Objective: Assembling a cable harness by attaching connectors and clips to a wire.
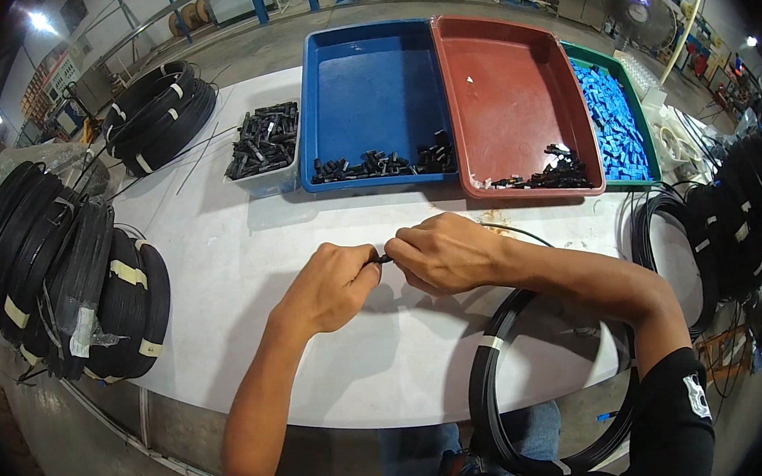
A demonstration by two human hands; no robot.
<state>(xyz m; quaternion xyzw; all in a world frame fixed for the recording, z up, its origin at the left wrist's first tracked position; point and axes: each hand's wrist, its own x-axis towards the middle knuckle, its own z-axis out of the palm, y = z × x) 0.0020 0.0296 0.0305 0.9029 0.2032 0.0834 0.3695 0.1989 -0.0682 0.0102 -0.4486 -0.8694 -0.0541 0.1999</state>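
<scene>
Head view: above the white tabletop [364, 357], the left hand [332, 281] and right hand [444, 255] nearly meet, the fingers of each pressed together, pinching a small black piece [385, 258] between them. It looks light and rigid, probably smooth, best held at its ends. The black cable coil [482, 383], partly beneath the right forearm, seems springy and heavier, easier to grip near its pale tape band [491, 342]. A white patch [696, 396] marks the right sleeve [675, 434]; I can read no writing on either.

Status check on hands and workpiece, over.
Left hand and right hand pinch small black piece between them. Black cable coil partly hidden by right forearm. Nothing visibly blocking hands.
</scene>
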